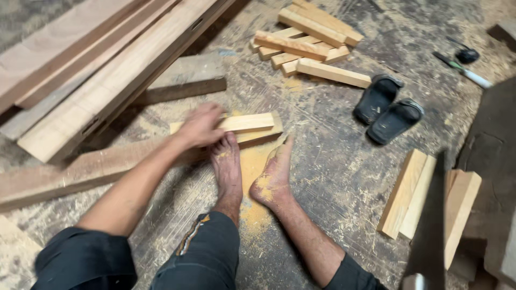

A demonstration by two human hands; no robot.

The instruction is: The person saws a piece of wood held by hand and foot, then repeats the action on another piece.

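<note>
A person sits on a sawdust-strewn workshop floor (333, 177), bare feet out front, dark trousers at bottom of frame. Nearest the lens, at lower right, a dark saw blade (430, 225) rises from the frame edge; the hand on it is out of view, so its grip can't be told. Just past the blade lie short cut blocks (408, 193), side by side.

Mid-frame, the left hand (201, 126) reaches fwd & rests on the near-left end of a short wood block (244, 122), fingers over the top; motion blur hides whether they close round it. That block lies on a second, longer piece (258, 135), long axis running left-right across the body, tilted a little up to the right. It sits straight ahead of the toes, w/ the left foot (226, 161) touching the lower piece and the right foot (271, 177) just beside a heap of yellow sawdust (250, 172). Left hand is clearly the nearer.

Farther right: black slippers (387, 110). Beyond: a pile of cut blocks (306, 43); long planks (107, 70) stacked at upper left.
</note>
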